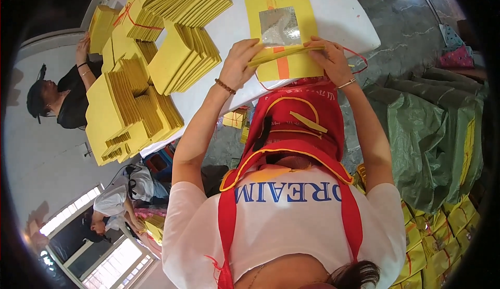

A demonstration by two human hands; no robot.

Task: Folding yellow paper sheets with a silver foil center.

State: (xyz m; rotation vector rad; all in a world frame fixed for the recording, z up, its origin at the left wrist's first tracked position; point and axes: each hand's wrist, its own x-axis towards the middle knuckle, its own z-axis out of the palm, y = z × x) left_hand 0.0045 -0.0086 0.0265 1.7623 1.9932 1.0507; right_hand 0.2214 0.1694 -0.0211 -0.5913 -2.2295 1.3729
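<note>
While the left hand [237, 66] pinches one end of a folded yellow paper [297, 53], seen nearly edge-on, the right hand [333, 64] grips its other end, thumb and fingers drawn close on each; whether it is one layer or several, I cannot tell. The paper lies level between the hands, over the near part of a yellow sheet [307, 7], on which a silver rectangle [279, 27] shows at twelve o'clock from the fold and an orange strip [283, 70] at six. A red cord [360, 69] loops at three o'clock, just beyond the right hand. Under the sheet is a white table [359, 20], with stacks of yellow folded paper [179, 62] from eight to ten o'clock. The wearer's red apron [299, 109] sits at six. Farther out, green sacks [416, 143] stand at four, yellow bundles [437, 242] lie at five, a person in white [112, 203] bends at seven to eight, and a person in black [70, 93] reaches toward a stack at nine.
</note>
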